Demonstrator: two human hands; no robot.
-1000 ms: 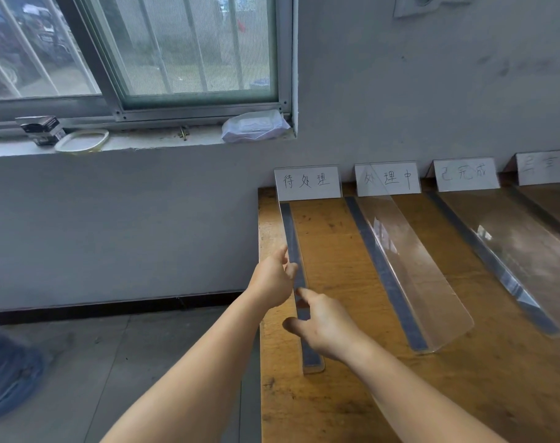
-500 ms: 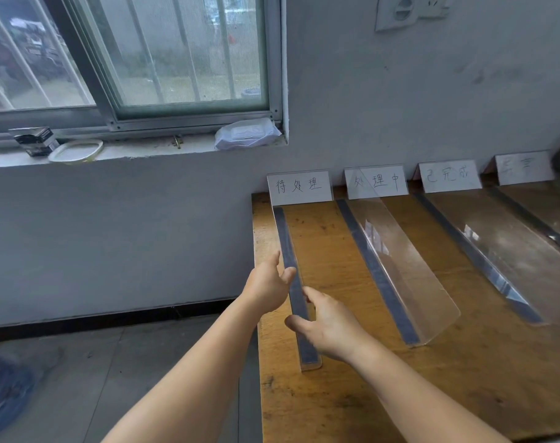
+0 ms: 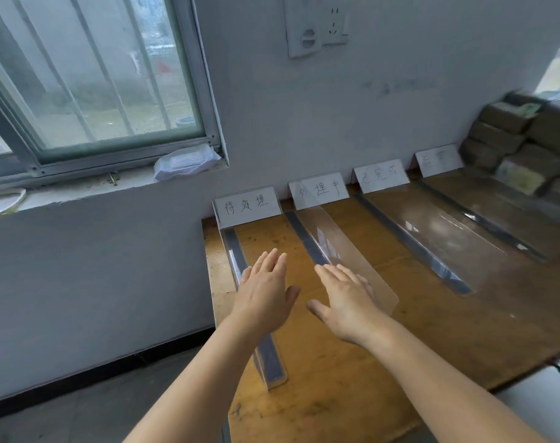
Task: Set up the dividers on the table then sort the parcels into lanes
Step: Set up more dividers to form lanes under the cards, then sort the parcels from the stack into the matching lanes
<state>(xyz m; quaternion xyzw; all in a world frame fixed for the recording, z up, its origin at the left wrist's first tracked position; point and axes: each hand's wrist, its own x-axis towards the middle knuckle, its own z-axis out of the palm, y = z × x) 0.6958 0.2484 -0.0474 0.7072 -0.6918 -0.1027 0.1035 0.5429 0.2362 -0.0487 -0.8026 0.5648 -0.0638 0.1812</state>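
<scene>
Several clear plastic dividers with dark base strips stand on the wooden table (image 3: 432,314). The leftmost divider (image 3: 272,362) runs along the table's left edge. My left hand (image 3: 266,292) hovers flat and open just right of it, holding nothing. My right hand (image 3: 346,295) is also flat and open, in front of the near end of the second divider (image 3: 342,247). Two more dividers (image 3: 438,241) lie further right. White handwritten labels (image 3: 250,206) lean on the wall at each lane's head. Brown parcels (image 3: 525,139) are stacked at the far right, blurred.
A window with bars fills the upper left; a white packet (image 3: 186,161) and a tape roll (image 3: 0,201) rest on its sill. A socket plate (image 3: 317,27) hangs on the grey wall. The floor drops away left of the table.
Both hands have let go of the leftmost divider and moved right over the first lane, fingers spread flat. The view has swung right, bringing the parcel stack into sight.
</scene>
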